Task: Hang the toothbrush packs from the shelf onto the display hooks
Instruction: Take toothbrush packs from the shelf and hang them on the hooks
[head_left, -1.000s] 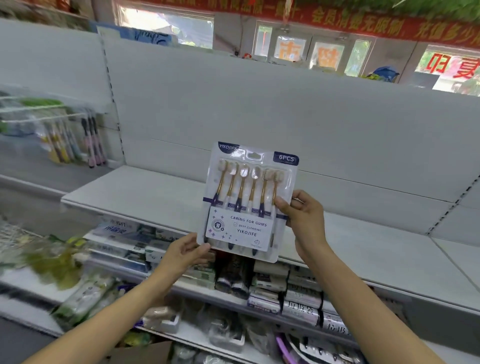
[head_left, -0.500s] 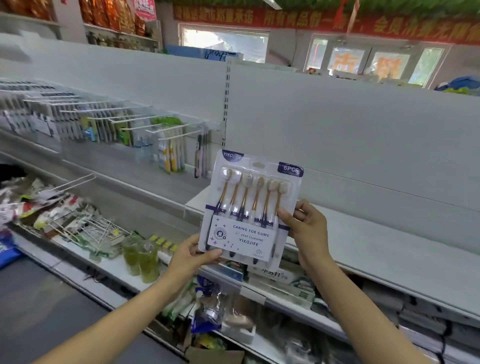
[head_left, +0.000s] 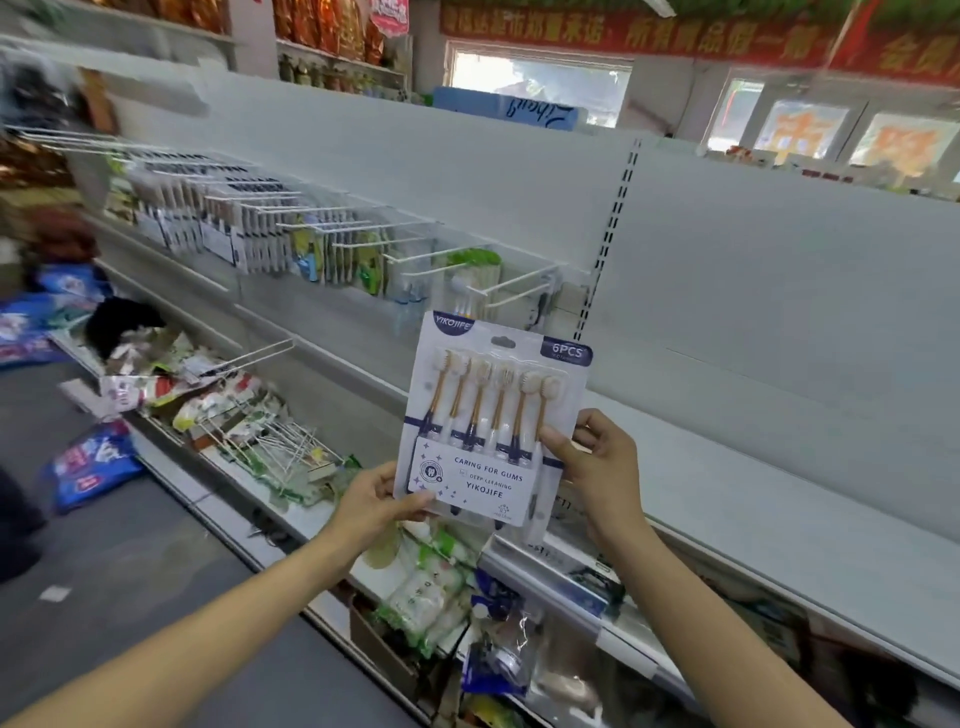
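I hold one toothbrush pack (head_left: 493, 415) upright in front of me, a clear blister card with several gold-handled brushes and a blue-and-white label. My left hand (head_left: 376, 501) pinches its lower left corner. My right hand (head_left: 597, 465) grips its right edge at mid height. White display hooks (head_left: 511, 288) stick out from the back panel just above and behind the pack's top. Further left, a long row of hooks (head_left: 249, 218) carries hanging packs. The pack's hang hole sits a little below the nearest bare hook.
A white shelf (head_left: 779, 499) runs to the right behind my right hand. Lower shelves (head_left: 249, 431) hold loose packets and spare white hooks. Blue bags (head_left: 91, 462) lie on the grey floor at left. The upright slotted post (head_left: 608, 234) divides the back panels.
My view has swung left along the aisle, bringing the row of hooks into sight. The pack, still held in both hands, now sits just below the nearest hooks.
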